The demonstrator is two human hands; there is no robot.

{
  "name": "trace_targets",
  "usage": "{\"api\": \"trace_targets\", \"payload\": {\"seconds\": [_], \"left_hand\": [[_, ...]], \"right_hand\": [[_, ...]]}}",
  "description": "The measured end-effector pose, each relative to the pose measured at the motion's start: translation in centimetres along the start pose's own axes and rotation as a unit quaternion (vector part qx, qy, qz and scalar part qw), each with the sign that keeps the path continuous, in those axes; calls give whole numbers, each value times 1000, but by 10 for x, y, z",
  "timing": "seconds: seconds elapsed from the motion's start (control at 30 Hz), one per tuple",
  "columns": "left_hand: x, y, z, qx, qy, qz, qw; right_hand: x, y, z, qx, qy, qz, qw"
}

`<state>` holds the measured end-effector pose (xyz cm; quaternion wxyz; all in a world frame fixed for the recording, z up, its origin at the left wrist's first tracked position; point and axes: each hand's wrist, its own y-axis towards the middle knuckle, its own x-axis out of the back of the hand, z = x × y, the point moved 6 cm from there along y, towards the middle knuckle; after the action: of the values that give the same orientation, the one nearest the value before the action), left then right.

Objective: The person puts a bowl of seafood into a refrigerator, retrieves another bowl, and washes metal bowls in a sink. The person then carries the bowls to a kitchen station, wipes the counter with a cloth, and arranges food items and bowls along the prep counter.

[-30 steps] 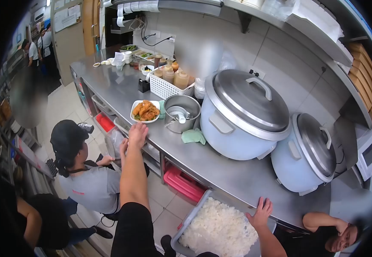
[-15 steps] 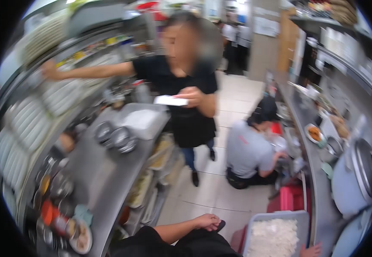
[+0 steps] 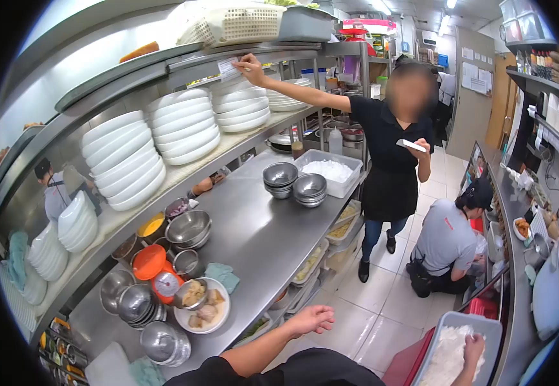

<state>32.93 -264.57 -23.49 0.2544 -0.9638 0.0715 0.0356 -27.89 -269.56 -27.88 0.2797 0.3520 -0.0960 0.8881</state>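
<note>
My left hand (image 3: 313, 320) hangs in front of me over the floor, fingers loosely curled, with nothing visible in them. My right hand (image 3: 474, 348) reaches into a grey tub (image 3: 495, 325) at the lower right. Its fingers are bent together at a whitish thing over the white, lumpy food (image 3: 446, 357), which looks like cooked rice. What exactly they hold is too unclear to name. The tub rests on a red bin (image 3: 409, 360).
A steel counter (image 3: 253, 219) carries metal bowls (image 3: 280, 175), an orange scale (image 3: 157, 273) and a plate of food (image 3: 218, 315). White bowls (image 3: 183, 125) are stacked on the shelf. One person (image 3: 392, 141) stands by a slip on the rail; another person (image 3: 446, 241) crouches at right.
My view has swung left and steadied. My right hand has gone from the tub's edge to inside it. The standing person's raised hand is now at a paper slip.
</note>
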Motion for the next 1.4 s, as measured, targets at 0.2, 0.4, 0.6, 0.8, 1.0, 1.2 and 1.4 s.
{"api": "trace_targets", "payload": {"seconds": [0.2, 0.4, 0.6, 0.8, 1.0, 1.2, 1.4], "left_hand": [[36, -116, -15, -73, 45, -5, 996], [126, -260, 12, -131, 19, -155, 979], [204, -446, 103, -126, -55, -407, 903], [211, -594, 183, -62, -18, -572, 817], [214, -641, 280, 281, 284, -549, 734], [203, -624, 324, 333, 300, -511, 733], [209, -624, 308, 354, 270, -482, 755]], "right_hand": [[-147, -89, 66, 205, -43, 180, 961], [-243, -284, 187, 330, -145, 420, 833], [-292, -483, 325, 473, -55, 533, 699], [-256, -624, 445, 549, 82, 523, 646], [-257, -697, 495, 570, 113, 546, 604], [-255, -771, 529, 754, 140, 422, 484], [-293, -830, 524, 840, 98, 348, 405]]}}
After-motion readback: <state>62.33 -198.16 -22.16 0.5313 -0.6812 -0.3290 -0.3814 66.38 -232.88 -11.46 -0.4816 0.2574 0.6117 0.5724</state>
